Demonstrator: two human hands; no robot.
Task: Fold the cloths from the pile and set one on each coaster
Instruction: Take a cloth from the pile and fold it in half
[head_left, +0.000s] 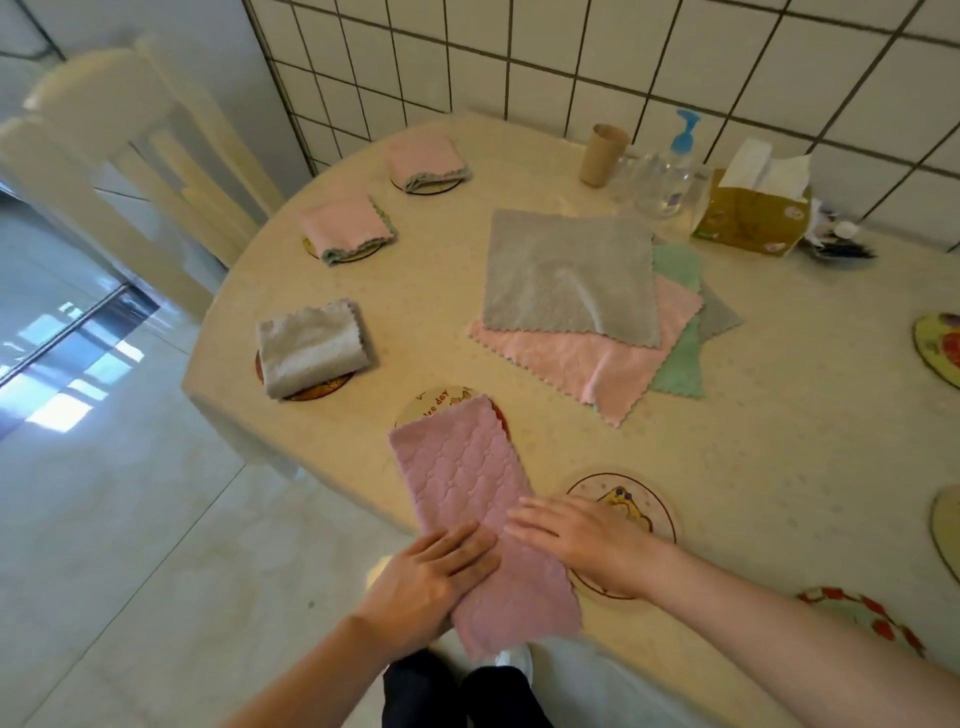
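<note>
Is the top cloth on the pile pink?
No, the top cloth on the pile is grey; a pink cloth lies directly under it.

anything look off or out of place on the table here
Mostly tidy. The mauve cloth under both hands hangs past the table edge, and the pile is fanned askew. Three folded cloths sit on coasters.

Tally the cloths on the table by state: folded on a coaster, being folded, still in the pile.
Folded on a coaster: 3, two pink and one grey
Being folded under both hands: 1, mauve cloth
In the pile: 4 visible, grey, pink, green, grey corner
Total: 8
</note>
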